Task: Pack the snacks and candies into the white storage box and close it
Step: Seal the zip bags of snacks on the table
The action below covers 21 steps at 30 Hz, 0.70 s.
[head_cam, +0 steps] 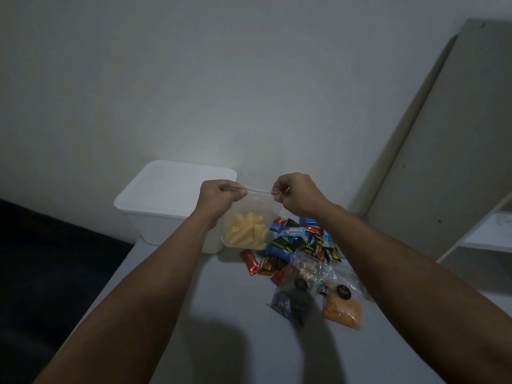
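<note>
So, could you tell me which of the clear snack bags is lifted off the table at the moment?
The bag of yellow sticks: the left hand and right hand pinch its top corners. The bag of dark pieces and the bag of orange snack lie on the table.

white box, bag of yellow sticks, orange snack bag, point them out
white box (166,189), head view, on its closed lid
bag of yellow sticks (246,231), head view, on the sticks inside
orange snack bag (343,311), head view, on its orange filling

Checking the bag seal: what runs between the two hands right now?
In the head view, the clear zip-top bag of yellow stick snacks hangs there; its top strip spans from the left hand to the right hand, both pinching it.
</note>
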### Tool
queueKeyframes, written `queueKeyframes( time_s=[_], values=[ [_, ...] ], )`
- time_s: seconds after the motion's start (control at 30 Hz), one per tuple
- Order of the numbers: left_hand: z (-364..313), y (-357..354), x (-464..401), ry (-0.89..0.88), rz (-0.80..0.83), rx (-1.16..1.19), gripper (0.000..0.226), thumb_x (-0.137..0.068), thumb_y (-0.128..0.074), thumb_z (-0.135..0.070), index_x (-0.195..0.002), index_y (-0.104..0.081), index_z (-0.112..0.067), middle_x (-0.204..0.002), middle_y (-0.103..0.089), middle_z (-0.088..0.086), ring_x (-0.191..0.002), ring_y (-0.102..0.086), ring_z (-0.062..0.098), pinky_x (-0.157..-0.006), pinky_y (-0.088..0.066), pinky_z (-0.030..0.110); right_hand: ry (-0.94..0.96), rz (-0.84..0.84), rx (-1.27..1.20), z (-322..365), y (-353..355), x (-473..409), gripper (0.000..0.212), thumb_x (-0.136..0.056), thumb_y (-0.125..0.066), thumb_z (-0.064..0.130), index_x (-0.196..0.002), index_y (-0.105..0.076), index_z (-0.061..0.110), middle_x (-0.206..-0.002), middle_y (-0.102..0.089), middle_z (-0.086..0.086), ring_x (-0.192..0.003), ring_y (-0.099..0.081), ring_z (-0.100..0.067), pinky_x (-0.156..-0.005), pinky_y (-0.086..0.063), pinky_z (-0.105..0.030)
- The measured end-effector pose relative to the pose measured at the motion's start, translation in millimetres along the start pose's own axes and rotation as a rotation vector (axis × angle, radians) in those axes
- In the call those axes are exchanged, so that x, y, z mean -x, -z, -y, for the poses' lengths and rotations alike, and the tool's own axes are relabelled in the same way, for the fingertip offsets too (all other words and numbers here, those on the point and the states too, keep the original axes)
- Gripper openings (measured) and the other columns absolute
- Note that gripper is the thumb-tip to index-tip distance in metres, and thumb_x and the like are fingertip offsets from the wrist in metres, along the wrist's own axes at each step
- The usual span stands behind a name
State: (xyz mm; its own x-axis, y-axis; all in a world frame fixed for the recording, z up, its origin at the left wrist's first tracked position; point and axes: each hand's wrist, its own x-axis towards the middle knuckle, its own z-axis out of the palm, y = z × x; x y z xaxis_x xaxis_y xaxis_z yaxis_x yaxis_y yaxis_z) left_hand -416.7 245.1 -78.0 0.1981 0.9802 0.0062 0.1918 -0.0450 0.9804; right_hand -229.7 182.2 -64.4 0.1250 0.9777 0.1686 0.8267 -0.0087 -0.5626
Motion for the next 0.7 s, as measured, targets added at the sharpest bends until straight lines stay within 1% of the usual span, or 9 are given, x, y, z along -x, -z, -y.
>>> queueKeyframes(
  time_s=[0.07,0.13,0.2,0.3,0.4,0.53,0.63,0.7],
  values=[
    [-1,-2,0,0.0,-0.013,-0.013,0.009,-0.075,-0.078,-0.008,-0.079,-0.072,-0.012,-0.078,-0.068,-0.002,-0.075,-0.061,0.008,-0.063,-0.045,0.018,0.019,0.015,-0.015,2,-2,0,0.01,-0.085,-0.07,0.009,-0.095,-0.071,0.01,-0.09,-0.069,-0.006,-0.08,-0.062,-0.018,-0.074,-0.053,-0.033],
    [-2,-6,1,0.0,-0.007,-0.028,0.009,-0.075,-0.078,-0.008,-0.081,-0.072,-0.012,-0.078,-0.067,-0.002,-0.075,-0.06,0.007,-0.063,-0.045,0.018,0.036,0.014,-0.025,5,-5,-1,0.01,-0.085,-0.071,0.015,-0.094,-0.072,0.01,-0.09,-0.071,-0.007,-0.082,-0.064,-0.02,-0.075,-0.053,-0.033],
    [-2,-10,2,-0.006,0.001,-0.031,0.009,-0.075,-0.078,-0.009,-0.08,-0.072,-0.013,-0.078,-0.067,-0.002,-0.075,-0.06,0.008,-0.064,-0.045,0.019,0.036,-0.005,-0.011,6,-7,-2,0.009,-0.085,-0.072,0.015,-0.091,-0.074,0.009,-0.088,-0.072,-0.008,-0.08,-0.064,-0.02,-0.073,-0.051,-0.031],
    [1,-9,3,-0.02,0.033,-0.021,0.011,-0.073,-0.08,-0.012,-0.082,-0.073,-0.012,-0.08,-0.069,0.0,-0.077,-0.062,0.011,-0.068,-0.048,0.022,-0.007,-0.049,-0.027,3,-5,-1,0.01,-0.082,-0.076,0.017,-0.088,-0.077,0.009,-0.081,-0.072,-0.003,-0.072,-0.061,-0.013,-0.07,-0.047,-0.026],
    [4,-6,5,-0.024,0.054,-0.014,0.013,-0.073,-0.08,-0.009,-0.085,-0.074,-0.009,-0.08,-0.07,0.0,-0.076,-0.063,0.01,-0.071,-0.051,0.023,-0.032,-0.064,-0.053,0,-3,0,0.01,-0.08,-0.078,0.017,-0.087,-0.078,0.009,-0.08,-0.074,-0.003,-0.067,-0.06,-0.008,-0.069,-0.048,-0.024],
    [2,-10,5,-0.018,0.007,-0.004,0.009,-0.074,-0.078,-0.006,-0.081,-0.073,-0.009,-0.075,-0.067,-0.002,-0.071,-0.06,0.007,-0.065,-0.047,0.018,-0.027,-0.012,-0.082,4,-4,-1,0.011,-0.082,-0.075,0.017,-0.089,-0.076,0.008,-0.079,-0.071,-0.005,-0.071,-0.062,-0.014,-0.07,-0.052,-0.029],
    [0,-17,7,-0.034,-0.002,-0.032,0.009,-0.075,-0.078,-0.005,-0.082,-0.073,-0.007,-0.072,-0.066,-0.001,-0.065,-0.058,0.005,-0.06,-0.045,0.017,-0.017,-0.006,-0.09,7,-6,-3,0.011,-0.082,-0.075,0.018,-0.088,-0.076,0.008,-0.077,-0.069,-0.005,-0.067,-0.059,-0.014,-0.066,-0.048,-0.026],
    [-1,-19,7,-0.047,0.012,-0.026,0.01,-0.074,-0.078,-0.005,-0.083,-0.073,-0.003,-0.069,-0.065,-0.002,-0.058,-0.058,0.0,-0.055,-0.046,0.012,-0.031,-0.031,-0.073,6,-6,-5,0.011,-0.081,-0.076,0.018,-0.088,-0.077,0.009,-0.074,-0.068,-0.003,-0.062,-0.056,-0.01,-0.064,-0.043,-0.024]
  ],
)
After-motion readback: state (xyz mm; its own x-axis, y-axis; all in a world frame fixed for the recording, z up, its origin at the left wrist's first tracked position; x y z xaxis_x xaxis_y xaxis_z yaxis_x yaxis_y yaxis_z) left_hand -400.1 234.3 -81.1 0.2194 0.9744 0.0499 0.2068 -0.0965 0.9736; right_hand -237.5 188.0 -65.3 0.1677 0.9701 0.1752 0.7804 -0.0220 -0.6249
